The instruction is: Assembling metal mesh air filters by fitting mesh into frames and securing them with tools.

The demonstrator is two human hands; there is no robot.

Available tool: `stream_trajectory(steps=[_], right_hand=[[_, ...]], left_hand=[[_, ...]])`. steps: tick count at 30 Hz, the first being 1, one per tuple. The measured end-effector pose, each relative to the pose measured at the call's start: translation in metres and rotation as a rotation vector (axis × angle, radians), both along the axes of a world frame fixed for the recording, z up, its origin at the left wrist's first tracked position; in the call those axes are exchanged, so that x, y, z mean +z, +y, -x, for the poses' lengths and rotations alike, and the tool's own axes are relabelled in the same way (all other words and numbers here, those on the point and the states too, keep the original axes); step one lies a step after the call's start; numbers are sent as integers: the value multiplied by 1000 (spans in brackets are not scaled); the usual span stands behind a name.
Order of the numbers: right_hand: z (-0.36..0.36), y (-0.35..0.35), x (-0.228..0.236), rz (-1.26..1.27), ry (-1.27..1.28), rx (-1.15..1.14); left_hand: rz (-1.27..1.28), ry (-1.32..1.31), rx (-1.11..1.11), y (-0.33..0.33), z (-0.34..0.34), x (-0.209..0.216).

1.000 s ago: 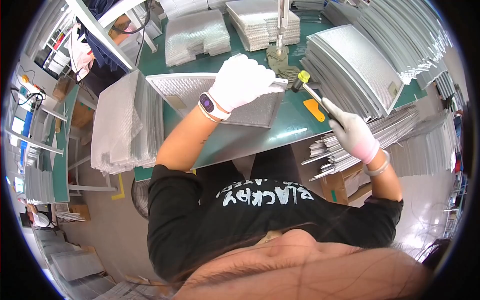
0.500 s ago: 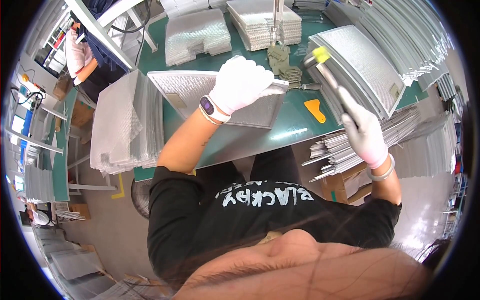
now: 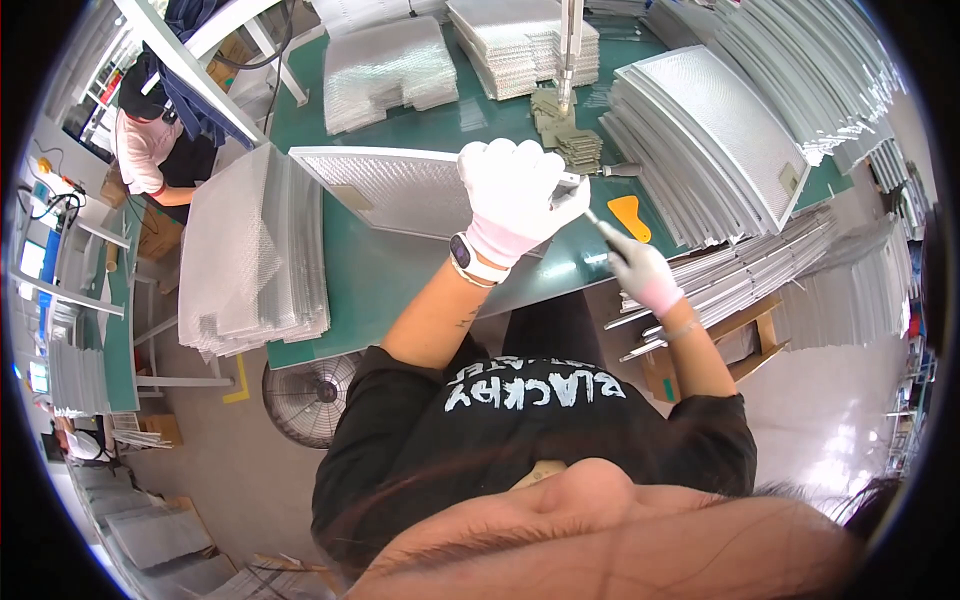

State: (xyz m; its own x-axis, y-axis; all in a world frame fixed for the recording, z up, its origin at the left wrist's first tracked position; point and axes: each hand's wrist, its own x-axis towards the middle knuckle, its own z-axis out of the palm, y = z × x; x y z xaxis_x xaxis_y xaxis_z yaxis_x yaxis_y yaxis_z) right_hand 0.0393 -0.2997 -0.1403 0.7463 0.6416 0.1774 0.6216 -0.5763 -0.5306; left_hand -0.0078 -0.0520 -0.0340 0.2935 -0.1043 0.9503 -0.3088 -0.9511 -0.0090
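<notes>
My left hand, in a white glove with a watch at the wrist, is closed on the right end of a framed mesh panel. The panel stands tilted on the green table, and my hand covers part of it. My right hand, also gloved, grips the dark handle of a hammer. Its thin shaft points up and left toward my left hand; the yellow head is not visible here. Beyond the hands lie a yellow scraper, small olive plates in piles, and a grey-handled tool.
Stacked mesh panels stand left and right on the green table. More sheets lie at the back. A metal post rises there. Below are a floor fan and metal strips. Another person is at far left.
My right hand has swung the hammer down and left, from over the right stack toward the panel's end. My left hand has shifted right. The other person's head and torso now show more.
</notes>
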Motion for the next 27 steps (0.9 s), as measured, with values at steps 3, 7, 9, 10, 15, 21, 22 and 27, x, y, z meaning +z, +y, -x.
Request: stream_trajectory(steps=[3,7,9,10,15,21,22,27], right_hand=[[-8,37,-23,189,-28,-56],[-17,71,-34,230,-218,-40],[-20,74,-25,120,-152,-27],[-20,72,-21,-73,-206,-19],[-24,76,-14,-427,-105,73],[-7,98,-1,-718,611,217],[-2,93,2,-723,606,211],[13,71,11,-740,650,199]], left_hand=[[15,68,-35,2,2,-6],[-8,97,-166,18,22,0],[6,32,-366,52,49,13],[478,128,-421,68,68,4],[823,-346,-1318,172,80,39],[669,-169,-1793,243,28,-42],[643,-236,-1875,243,22,-50],[536,-252,-2007,240,7,-63]])
